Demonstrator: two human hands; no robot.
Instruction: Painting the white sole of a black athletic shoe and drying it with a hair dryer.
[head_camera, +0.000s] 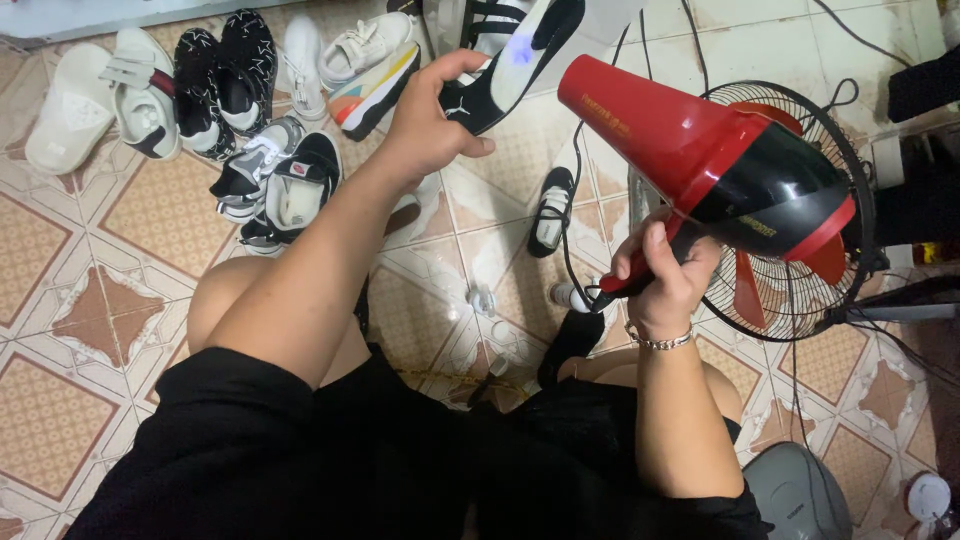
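Tiled floor (60, 330) fills the frame, brown and cream pattern. Fan (800, 290) with black cage and red blades stands at right, partly behind the dryer. Red and black dryer (720, 160) sits centre right, nozzle aimed up-left at the sneaker. Black and white sneaker (520, 55) is at top centre, held up off the floor, just beside the nozzle tip but apart from it. Shoe pile (250, 110) lies upper left: white slides, black starred pair, white trainers, grey and black pairs. One black and white shoe (552, 210) lies alone mid-frame by a black cord. Left hand (435, 115), top centre, grip closed on the sneaker's heel end. Right hand (665, 275), centre right, grip closed around the dryer handle; silver bracelet (658, 342) on the wrist.
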